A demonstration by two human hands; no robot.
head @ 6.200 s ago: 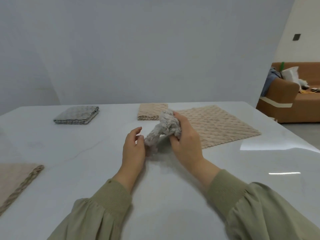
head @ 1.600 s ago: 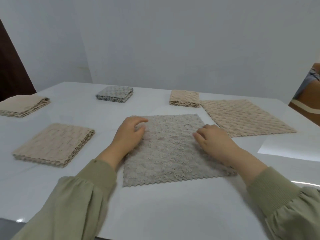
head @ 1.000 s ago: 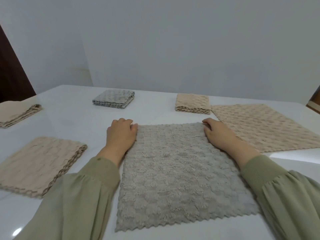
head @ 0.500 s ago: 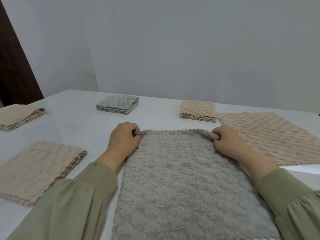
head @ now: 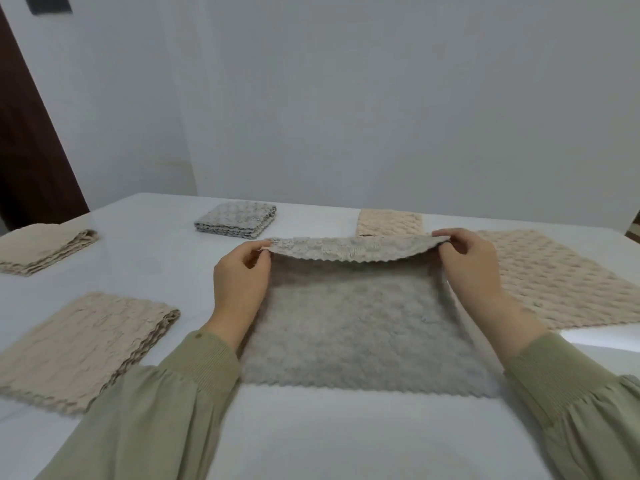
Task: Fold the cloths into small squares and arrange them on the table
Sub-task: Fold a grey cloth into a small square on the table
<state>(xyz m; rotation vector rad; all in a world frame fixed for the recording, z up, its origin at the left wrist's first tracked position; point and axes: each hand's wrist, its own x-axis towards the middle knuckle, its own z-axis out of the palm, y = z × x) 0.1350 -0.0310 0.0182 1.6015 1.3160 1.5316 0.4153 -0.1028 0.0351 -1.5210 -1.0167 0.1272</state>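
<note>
No text, label, brand, number or sign can be read here: the grey cloth (head: 360,327), the beige cloths (head: 561,292), the counter (head: 311,445) and the wall (head: 381,98) show none.

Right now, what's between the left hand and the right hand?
The lifted far edge of the grey cloth spans the gap; left hand and right hand each pinch a corner. The rest lies flat on the table. Head view.
</note>
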